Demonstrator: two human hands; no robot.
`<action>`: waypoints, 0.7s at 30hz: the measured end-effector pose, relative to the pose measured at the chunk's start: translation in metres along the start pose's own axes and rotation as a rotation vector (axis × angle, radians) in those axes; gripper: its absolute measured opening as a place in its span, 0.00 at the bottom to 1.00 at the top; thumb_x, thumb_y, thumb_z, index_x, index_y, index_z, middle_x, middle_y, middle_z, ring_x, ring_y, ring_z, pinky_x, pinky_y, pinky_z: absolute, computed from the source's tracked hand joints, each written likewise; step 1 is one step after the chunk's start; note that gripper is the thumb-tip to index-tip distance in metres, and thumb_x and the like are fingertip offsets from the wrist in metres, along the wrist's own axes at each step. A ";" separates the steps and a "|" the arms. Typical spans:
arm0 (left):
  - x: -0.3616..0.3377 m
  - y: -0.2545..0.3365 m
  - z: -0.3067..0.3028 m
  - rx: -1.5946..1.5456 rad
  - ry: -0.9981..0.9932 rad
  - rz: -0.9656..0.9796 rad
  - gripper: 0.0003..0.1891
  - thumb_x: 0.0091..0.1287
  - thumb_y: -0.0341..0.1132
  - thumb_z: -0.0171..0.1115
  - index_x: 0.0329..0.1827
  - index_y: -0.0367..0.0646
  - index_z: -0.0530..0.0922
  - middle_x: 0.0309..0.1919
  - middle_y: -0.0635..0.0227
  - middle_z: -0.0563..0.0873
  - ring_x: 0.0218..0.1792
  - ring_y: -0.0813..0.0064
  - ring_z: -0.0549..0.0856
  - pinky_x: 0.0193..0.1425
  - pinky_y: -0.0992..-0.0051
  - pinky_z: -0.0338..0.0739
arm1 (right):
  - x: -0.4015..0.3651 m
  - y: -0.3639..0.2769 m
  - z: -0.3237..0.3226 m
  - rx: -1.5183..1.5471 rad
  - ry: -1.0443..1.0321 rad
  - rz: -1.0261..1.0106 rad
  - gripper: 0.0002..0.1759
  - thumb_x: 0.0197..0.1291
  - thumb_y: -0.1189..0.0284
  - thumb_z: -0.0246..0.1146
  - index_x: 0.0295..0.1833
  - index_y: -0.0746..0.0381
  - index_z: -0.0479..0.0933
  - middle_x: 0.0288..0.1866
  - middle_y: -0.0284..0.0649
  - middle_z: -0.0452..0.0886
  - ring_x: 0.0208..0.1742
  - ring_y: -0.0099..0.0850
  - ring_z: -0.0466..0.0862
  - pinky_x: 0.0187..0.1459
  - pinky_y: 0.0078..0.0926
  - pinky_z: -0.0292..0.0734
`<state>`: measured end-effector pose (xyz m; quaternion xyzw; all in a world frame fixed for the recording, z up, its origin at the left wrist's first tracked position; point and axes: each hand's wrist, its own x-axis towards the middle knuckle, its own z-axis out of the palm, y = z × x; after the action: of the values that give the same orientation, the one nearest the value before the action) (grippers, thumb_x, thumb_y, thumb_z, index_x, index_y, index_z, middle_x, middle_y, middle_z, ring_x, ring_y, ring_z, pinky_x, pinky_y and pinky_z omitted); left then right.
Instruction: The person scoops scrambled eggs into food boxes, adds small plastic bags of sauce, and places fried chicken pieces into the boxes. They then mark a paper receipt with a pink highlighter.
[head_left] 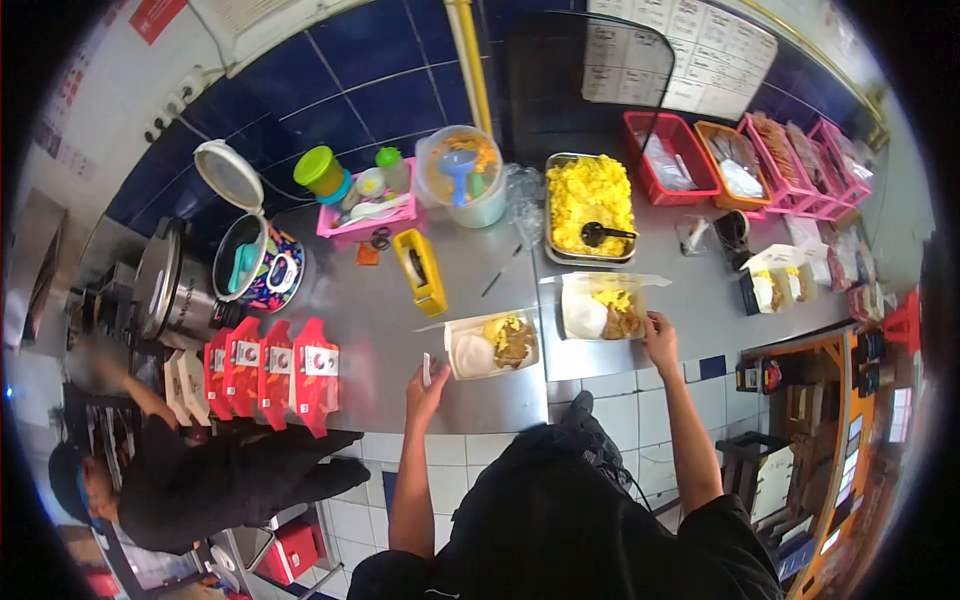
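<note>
Two white paper meal boxes lie side by side at the table's front, lids folded back. The left meal box holds white rice, yellow scrambled egg and a piece of brown food. My left hand is closed by its lower left corner, fingers on a small white strip whose kind I cannot tell. The right meal box has the same filling. My right hand grips it at its right edge. Behind it stands a metal tray heaped with yellow egg, a black ladle resting in it.
Red packed boxes stand in a row at left, where a co-worker bends. Behind are a rice cooker, a yellow tape dispenser and a tub with a blue scoop. Colored baskets and another open box are at right.
</note>
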<state>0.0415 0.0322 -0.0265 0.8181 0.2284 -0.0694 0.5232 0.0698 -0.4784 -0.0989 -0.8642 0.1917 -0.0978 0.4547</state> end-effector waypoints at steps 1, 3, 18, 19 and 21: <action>0.002 0.003 0.003 0.000 -0.018 0.001 0.24 0.67 0.51 0.69 0.52 0.36 0.84 0.33 0.62 0.90 0.27 0.78 0.83 0.32 0.73 0.77 | -0.005 -0.018 -0.004 0.029 -0.028 0.066 0.18 0.71 0.64 0.60 0.56 0.66 0.81 0.43 0.50 0.89 0.34 0.32 0.88 0.32 0.28 0.85; 0.005 0.006 0.015 0.079 -0.275 -0.045 0.25 0.68 0.51 0.67 0.55 0.37 0.83 0.33 0.61 0.91 0.26 0.79 0.83 0.29 0.74 0.78 | -0.013 -0.024 -0.008 0.044 -0.040 0.151 0.19 0.72 0.63 0.59 0.58 0.65 0.80 0.44 0.51 0.88 0.35 0.33 0.89 0.31 0.28 0.85; -0.022 0.044 0.210 0.057 -0.418 0.139 0.19 0.70 0.45 0.64 0.54 0.37 0.82 0.31 0.65 0.92 0.17 0.79 0.80 0.18 0.74 0.70 | 0.029 0.062 -0.134 -0.091 0.088 0.154 0.16 0.68 0.64 0.64 0.49 0.68 0.83 0.37 0.49 0.89 0.31 0.35 0.90 0.37 0.33 0.84; -0.032 0.058 0.226 0.048 -0.427 0.184 0.19 0.70 0.44 0.65 0.54 0.37 0.81 0.30 0.65 0.92 0.19 0.78 0.81 0.21 0.73 0.72 | 0.031 0.075 -0.144 -0.075 0.084 0.147 0.16 0.68 0.64 0.64 0.49 0.68 0.83 0.37 0.49 0.89 0.31 0.35 0.90 0.37 0.33 0.84; -0.051 0.091 0.255 0.091 -0.413 0.129 0.20 0.70 0.44 0.65 0.54 0.36 0.81 0.31 0.65 0.92 0.22 0.77 0.84 0.25 0.72 0.75 | 0.041 0.101 -0.163 0.009 0.161 0.218 0.16 0.68 0.64 0.66 0.48 0.67 0.82 0.34 0.44 0.88 0.32 0.30 0.89 0.35 0.29 0.84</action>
<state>0.0686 -0.2414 -0.0464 0.8221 0.0603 -0.2123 0.5248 0.0263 -0.6692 -0.0899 -0.8256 0.3199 -0.1180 0.4497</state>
